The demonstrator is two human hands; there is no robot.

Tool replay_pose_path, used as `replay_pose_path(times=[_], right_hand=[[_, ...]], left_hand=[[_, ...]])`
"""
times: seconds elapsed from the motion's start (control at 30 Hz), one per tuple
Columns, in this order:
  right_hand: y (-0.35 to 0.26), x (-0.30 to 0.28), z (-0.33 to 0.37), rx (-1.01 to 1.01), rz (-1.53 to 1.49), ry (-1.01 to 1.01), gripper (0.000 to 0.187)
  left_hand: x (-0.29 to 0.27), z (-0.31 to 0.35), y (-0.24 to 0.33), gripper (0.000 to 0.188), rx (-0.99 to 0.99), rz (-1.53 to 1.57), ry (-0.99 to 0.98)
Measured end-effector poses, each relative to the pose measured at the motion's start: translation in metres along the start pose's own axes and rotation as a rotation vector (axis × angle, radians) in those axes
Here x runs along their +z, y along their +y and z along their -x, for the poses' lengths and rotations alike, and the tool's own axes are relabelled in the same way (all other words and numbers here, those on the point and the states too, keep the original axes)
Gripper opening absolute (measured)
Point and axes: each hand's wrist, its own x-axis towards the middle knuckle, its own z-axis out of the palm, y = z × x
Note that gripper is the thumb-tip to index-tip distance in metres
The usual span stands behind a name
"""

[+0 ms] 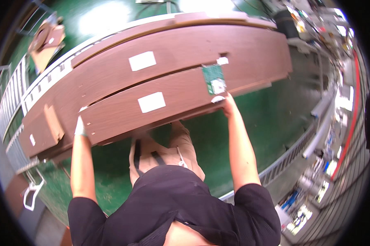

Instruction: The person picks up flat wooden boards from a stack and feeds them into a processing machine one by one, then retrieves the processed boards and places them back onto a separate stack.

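Room opens over green floor (271, 123) at right; brown panels (185, 47) block ahead.

Held panel (119, 107): brown, wood-look board, smooth and faintly grained, with a soft sheen from where I stand.
Long panel (185, 47) beyond it: the same wood-look brown, smooth, mostly matt.
Labels (151, 102): plain white paper, flat and matt.
Green sheet (210, 73): thin and smooth, paper or plastic, I can't tell which.
Left hand (81, 126): in something white, matt and cloth-like, rather blurred.
Shirt (172, 184): black cloth, matt.
Trousers (187, 147): beige cloth, matt, softly creased.
Floor (205, 135): green, smooth, glossy, with white glare in places.
Rollers (13, 94): grey, smooth, metal-looking.
Scrap pile (45, 51): brown, matt, like cardboard.
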Motion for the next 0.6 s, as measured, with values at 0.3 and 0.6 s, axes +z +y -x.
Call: replay_pose_path(times=[0.3,0.6], right_hand=[[-0.01,-0.046,-0.018,-0.044,-0.084,-0.055,0.049],[0.045,-0.09,-0.077,0.038,-0.33,-0.172,0.079]], left_hand=[[0.036,-0.044,-0.023,0.036,0.171,0.137,-0.104],[0.022,-0.038,-0.049,0.035,0.18,0.17,-0.101]])
